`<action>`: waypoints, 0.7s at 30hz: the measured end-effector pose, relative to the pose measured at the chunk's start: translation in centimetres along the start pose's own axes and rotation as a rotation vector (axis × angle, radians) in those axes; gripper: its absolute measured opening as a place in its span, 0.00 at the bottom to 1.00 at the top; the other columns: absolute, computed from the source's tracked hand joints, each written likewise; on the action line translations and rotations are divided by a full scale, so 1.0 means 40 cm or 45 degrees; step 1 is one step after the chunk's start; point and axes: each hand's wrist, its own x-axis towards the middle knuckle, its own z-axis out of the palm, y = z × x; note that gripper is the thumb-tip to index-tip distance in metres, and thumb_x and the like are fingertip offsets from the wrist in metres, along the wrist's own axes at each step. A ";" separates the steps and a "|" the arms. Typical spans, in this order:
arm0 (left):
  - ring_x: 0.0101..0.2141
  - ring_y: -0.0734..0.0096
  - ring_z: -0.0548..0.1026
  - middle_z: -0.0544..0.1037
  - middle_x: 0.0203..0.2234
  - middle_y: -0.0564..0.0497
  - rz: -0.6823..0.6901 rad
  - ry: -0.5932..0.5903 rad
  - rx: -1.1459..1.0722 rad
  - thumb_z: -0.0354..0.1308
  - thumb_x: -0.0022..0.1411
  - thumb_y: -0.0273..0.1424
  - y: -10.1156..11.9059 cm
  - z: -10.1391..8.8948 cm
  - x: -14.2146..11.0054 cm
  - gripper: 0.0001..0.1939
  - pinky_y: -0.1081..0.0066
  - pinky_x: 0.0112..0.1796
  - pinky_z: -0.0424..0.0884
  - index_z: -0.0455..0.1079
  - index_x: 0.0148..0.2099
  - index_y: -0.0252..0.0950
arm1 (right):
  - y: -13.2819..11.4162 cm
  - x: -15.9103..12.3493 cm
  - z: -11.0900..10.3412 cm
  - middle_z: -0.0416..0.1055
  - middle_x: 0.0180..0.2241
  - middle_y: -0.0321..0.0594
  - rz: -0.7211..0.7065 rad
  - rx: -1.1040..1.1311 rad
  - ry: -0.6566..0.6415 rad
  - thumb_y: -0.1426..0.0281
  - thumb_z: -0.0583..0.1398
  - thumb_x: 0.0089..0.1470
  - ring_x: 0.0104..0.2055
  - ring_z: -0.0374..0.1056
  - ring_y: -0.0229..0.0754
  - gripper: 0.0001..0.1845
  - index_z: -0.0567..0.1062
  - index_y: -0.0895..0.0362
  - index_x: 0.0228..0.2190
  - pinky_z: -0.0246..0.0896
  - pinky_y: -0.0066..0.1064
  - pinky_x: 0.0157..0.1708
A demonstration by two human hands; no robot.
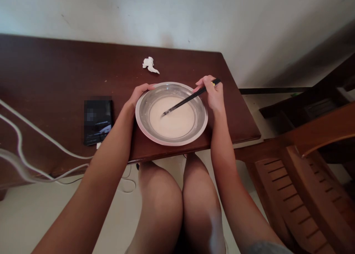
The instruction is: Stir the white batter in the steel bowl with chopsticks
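A wide metal bowl (142, 125) stands near the front edge of the dark wooden table, holding a pale, creamy liquid (174, 126). My left hand (140, 93) grips the bowl's rim at its far left side, the thumb or a finger lying along the edge. Black chopsticks (191, 97) slant down from my right hand (213, 93), which is closed around their upper end beside the bowl's right rim. Their tips dip into the liquid near the middle and are coated with pale stuff.
Behind the bowl lies a crumpled white tissue (150, 64). A dark phone (97, 120) rests left of my forearm, near white cables (41, 131). The table (55, 72) meets a pale wall at the back. A slatted wooden chair (291, 194) stands at the right.
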 end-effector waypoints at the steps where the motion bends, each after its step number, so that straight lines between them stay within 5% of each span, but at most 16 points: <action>1: 0.45 0.58 0.77 0.82 0.37 0.47 0.006 -0.019 -0.010 0.49 0.54 0.30 0.000 -0.001 0.001 0.28 0.66 0.46 0.73 0.68 0.57 0.33 | 0.000 0.001 -0.003 0.70 0.18 0.31 -0.007 0.001 0.060 0.45 0.53 0.54 0.24 0.71 0.34 0.26 0.73 0.54 0.24 0.69 0.32 0.33; 4: 0.45 0.58 0.77 0.81 0.36 0.47 0.003 -0.020 -0.020 0.48 0.54 0.29 0.001 0.001 0.001 0.27 0.67 0.46 0.73 0.69 0.56 0.32 | 0.001 0.001 -0.010 0.67 0.16 0.31 0.017 0.007 0.150 0.44 0.51 0.54 0.22 0.69 0.33 0.28 0.71 0.54 0.22 0.68 0.31 0.32; 9: 0.45 0.58 0.77 0.81 0.35 0.47 -0.006 0.016 0.006 0.48 0.54 0.29 0.003 0.002 -0.001 0.26 0.66 0.45 0.72 0.68 0.55 0.29 | -0.004 -0.002 0.001 0.71 0.19 0.32 0.041 -0.023 -0.041 0.44 0.54 0.52 0.25 0.71 0.34 0.27 0.73 0.54 0.24 0.69 0.32 0.33; 15: 0.45 0.57 0.77 0.81 0.33 0.49 -0.002 0.002 -0.001 0.50 0.52 0.30 -0.001 -0.003 0.000 0.25 0.66 0.46 0.73 0.70 0.53 0.33 | 0.004 0.003 -0.010 0.66 0.17 0.31 0.022 -0.009 0.164 0.41 0.51 0.52 0.25 0.72 0.35 0.30 0.70 0.54 0.22 0.68 0.33 0.31; 21: 0.45 0.60 0.77 0.81 0.31 0.50 -0.020 0.010 -0.023 0.51 0.53 0.29 0.002 0.000 -0.006 0.23 0.69 0.46 0.72 0.70 0.52 0.33 | -0.001 -0.002 0.004 0.69 0.18 0.31 0.021 -0.011 -0.035 0.42 0.54 0.51 0.24 0.71 0.34 0.28 0.73 0.54 0.25 0.68 0.32 0.31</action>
